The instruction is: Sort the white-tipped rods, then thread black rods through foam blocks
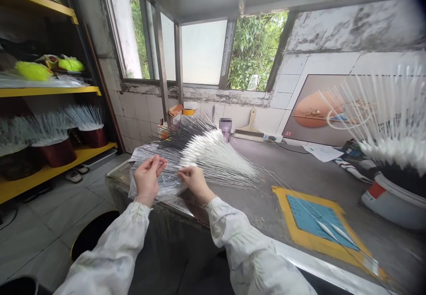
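Observation:
A fan of thin white-tipped sticks (213, 153) lies on the grey worktable (266, 206), tips pointing right. My left hand (148, 175) pinches thin stick ends over a crumpled clear plastic bag (159, 190) at the table's left corner. My right hand (195, 180) is closed on the stick ends just beside it. Both sleeves are white.
A blue mat with a yellow border (313, 222) carries two loose sticks. A white bucket (392, 202) of upright sticks stands at the right. Yellow shelves (49, 92) with more stick bundles line the left. A black stool (91, 235) sits below the table corner.

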Motion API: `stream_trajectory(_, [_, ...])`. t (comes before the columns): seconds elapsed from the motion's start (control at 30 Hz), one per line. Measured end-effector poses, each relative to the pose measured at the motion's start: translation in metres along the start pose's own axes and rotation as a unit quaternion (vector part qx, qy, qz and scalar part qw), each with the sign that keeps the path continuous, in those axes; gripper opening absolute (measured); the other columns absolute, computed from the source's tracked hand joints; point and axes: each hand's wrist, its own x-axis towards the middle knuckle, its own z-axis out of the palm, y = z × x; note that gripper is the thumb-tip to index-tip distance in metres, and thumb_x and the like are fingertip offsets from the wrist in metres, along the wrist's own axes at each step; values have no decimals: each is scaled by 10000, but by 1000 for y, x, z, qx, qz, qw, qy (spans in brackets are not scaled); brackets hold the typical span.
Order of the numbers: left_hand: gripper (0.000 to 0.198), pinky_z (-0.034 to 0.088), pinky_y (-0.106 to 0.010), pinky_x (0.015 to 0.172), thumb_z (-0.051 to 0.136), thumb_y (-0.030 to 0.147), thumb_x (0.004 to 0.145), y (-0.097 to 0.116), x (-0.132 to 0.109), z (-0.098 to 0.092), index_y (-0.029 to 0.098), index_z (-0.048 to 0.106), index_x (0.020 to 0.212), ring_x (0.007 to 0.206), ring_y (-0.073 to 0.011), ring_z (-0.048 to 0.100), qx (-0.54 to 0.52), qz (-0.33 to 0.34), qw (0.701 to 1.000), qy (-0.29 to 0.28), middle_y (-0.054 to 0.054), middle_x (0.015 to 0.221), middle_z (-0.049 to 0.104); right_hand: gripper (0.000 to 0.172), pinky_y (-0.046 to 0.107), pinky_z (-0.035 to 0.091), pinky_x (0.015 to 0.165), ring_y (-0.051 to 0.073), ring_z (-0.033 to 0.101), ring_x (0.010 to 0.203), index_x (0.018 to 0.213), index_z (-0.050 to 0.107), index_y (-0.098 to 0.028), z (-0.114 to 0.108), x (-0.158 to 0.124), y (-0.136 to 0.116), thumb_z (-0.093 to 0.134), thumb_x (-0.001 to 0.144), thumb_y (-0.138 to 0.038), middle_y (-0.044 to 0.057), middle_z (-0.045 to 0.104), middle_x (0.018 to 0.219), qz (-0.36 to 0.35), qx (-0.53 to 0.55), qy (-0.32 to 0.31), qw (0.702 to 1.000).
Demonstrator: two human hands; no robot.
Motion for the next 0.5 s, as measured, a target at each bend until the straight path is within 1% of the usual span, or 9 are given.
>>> stream_trajectory(0.07, [336,569,-256,764,814,386,628,-5,-11,3,129,693,808,720,-120,679,13,-20,999,-24,-10,767,692,237,251,498,593,133,643,600,1009,699,-125,-10,-5,-4,560,898,-283,46,713,748,2,41,26,999])
stream_trajectory(0.13, [338,580,-283,761,818,369,629,-16,-29,9,118,711,829,718,-144,690,29,-54,996,-64,-35,762,714,363,243,505,604,136,654,636,1218,614,-142,-27,-15,-7,561,890,-288,39,720,807,-6,71,47,996])
stream_trajectory(0.2, [336,588,-313,762,813,358,639,-31,-50,19,110,729,849,733,-173,701,47,-87,989,-110,-65,782,735,461,240,503,625,130,641,649,1312,549,-180,-49,-31,-8,592,863,-276,13,714,801,-17,84,60,994])
stream_trajectory(0.23, [333,591,-322,757,809,354,647,-39,-61,25,108,737,861,735,-184,704,56,-100,985,-133,-76,795,741,461,241,498,630,128,630,645,1305,560,-194,-61,-41,-7,606,852,-269,5,711,788,-20,84,65,994])
stream_trajectory(0.27, [332,594,-330,750,804,351,654,-47,-71,32,109,744,874,734,-193,706,63,-110,980,-155,-84,809,747,425,244,493,633,129,621,647,1265,600,-203,-73,-51,-6,617,844,-265,6,713,786,-19,79,70,994])
stream_trajectory(0.37, [341,599,-343,739,788,354,676,-68,-95,53,127,755,929,731,-206,708,75,-130,966,-210,-89,846,757,265,265,486,653,153,625,706,1084,715,-205,-105,-82,2,628,844,-277,44,732,870,0,52,94,994])
stream_trajectory(0.43, [349,599,-346,746,778,359,688,-78,-106,65,138,755,957,753,-215,710,77,-138,959,-235,-91,870,761,240,279,489,666,170,633,745,1050,729,-209,-119,-98,9,626,852,-297,64,733,929,17,33,116,993])
stream_trajectory(0.5, [357,597,-348,759,770,359,699,-85,-114,73,148,749,986,792,-227,712,77,-146,953,-255,-93,918,760,267,291,495,673,179,640,759,1087,714,-210,-126,-109,16,619,862,-318,73,732,938,29,21,135,990])
